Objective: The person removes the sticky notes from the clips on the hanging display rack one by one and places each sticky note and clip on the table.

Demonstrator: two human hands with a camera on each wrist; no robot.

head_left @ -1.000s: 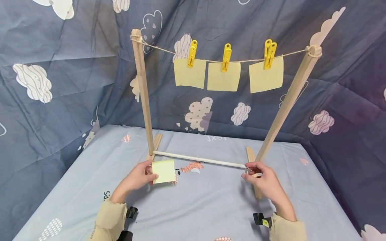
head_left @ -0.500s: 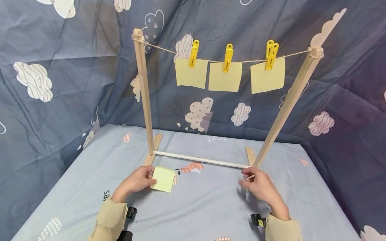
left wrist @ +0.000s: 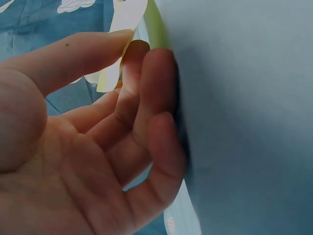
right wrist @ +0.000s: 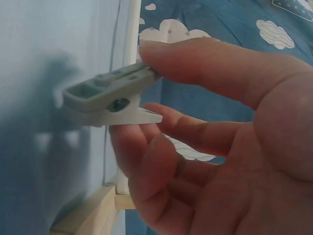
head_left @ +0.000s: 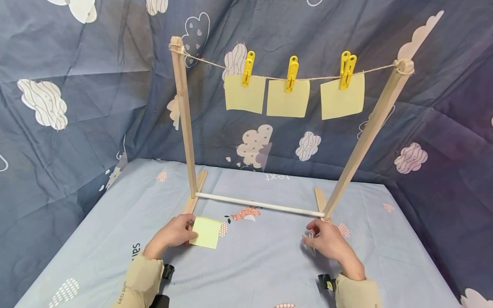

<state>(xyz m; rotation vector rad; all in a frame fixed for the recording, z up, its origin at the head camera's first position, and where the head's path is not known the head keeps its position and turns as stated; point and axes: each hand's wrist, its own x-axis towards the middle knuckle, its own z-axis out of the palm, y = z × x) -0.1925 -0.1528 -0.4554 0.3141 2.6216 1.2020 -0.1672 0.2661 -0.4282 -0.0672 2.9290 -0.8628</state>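
Note:
My left hand [head_left: 173,232] pinches a pale yellow paper note [head_left: 206,233] by its left edge, low over the bedsheet-like cloth. In the left wrist view the note [left wrist: 126,22] bends between thumb and fingertips, and the other fingers curl close to the cloth. At the right, my right hand [head_left: 329,240] holds a pale grey-white clothespin [right wrist: 107,100], thumb on one arm and fingers under the other. Its gripping end points away from the palm. Three yellow notes [head_left: 288,98] hang from a string [head_left: 215,65], each under a yellow clothespin [head_left: 292,73].
A wooden frame stands behind both hands, with a left post [head_left: 184,119], a right post [head_left: 367,137] and a white crossbar [head_left: 259,204] near the cloth. Wooden feet [head_left: 201,179] support it. Dark cloud-patterned fabric [head_left: 96,128] closes off the back and sides.
Both hands have come down and nearer; the note has lowered and tilted flatter. My right hand, with the clothespin, has also shifted slightly left, away from the right post.

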